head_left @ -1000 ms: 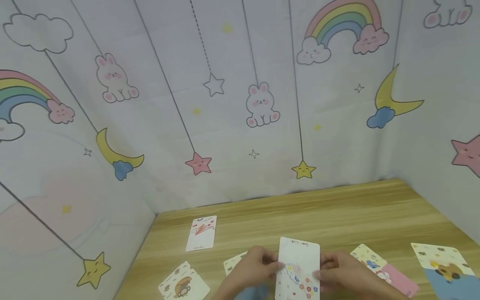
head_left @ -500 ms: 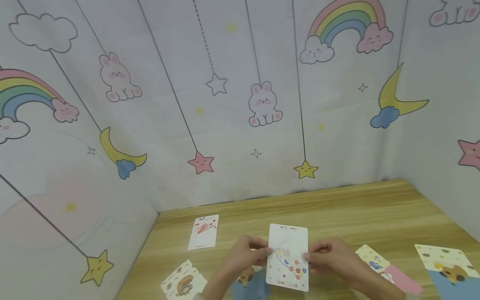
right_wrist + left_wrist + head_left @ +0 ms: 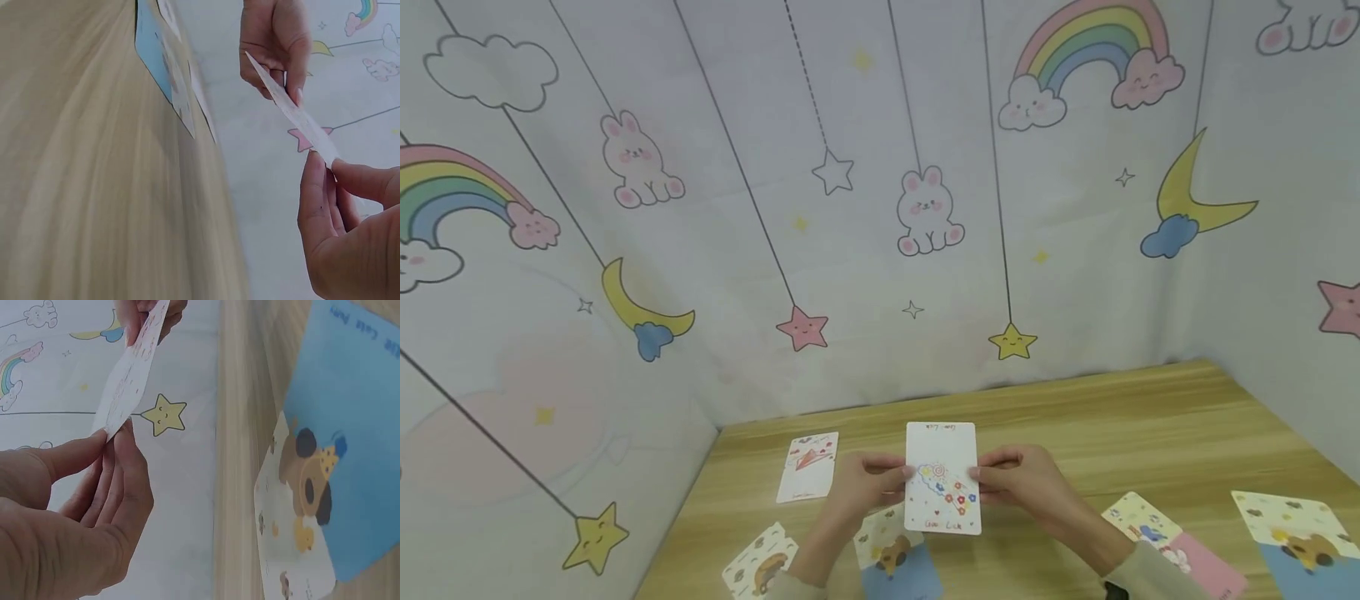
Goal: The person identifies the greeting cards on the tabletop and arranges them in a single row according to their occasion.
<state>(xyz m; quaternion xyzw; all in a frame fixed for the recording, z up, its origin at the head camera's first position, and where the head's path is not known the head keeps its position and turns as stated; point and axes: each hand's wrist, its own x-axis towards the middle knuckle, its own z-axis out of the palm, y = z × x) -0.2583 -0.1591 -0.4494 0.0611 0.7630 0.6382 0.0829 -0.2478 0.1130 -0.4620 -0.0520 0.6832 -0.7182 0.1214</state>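
A white card (image 3: 943, 450) with a "Good Luck" print and small coloured flowers is held up over the table, between both hands. My left hand (image 3: 867, 487) pinches its left edge between thumb and fingers. On the opposite edge, my right hand (image 3: 1018, 477) pinches it the same way. In the left wrist view the card (image 3: 130, 378) appears nearly edge-on, its corner between thumb and fingertips. The right wrist view also has the thin card (image 3: 300, 119) stretched from one hand to the other. Beneath the left hand lies a blue and cream dog card (image 3: 898, 567).
At the back left of the wooden table (image 3: 1075, 408) lies a white card with a red paper plane (image 3: 811, 462). A bear card (image 3: 763, 567) is at front left. To the right lie a pink and yellow card (image 3: 1180, 546) and another dog card (image 3: 1303, 546). A printed curtain (image 3: 865, 275) stands behind.
Both hands have moved the white card forward and to the left, away from the body. More of the dog card beneath shows now. The other cards stay put.
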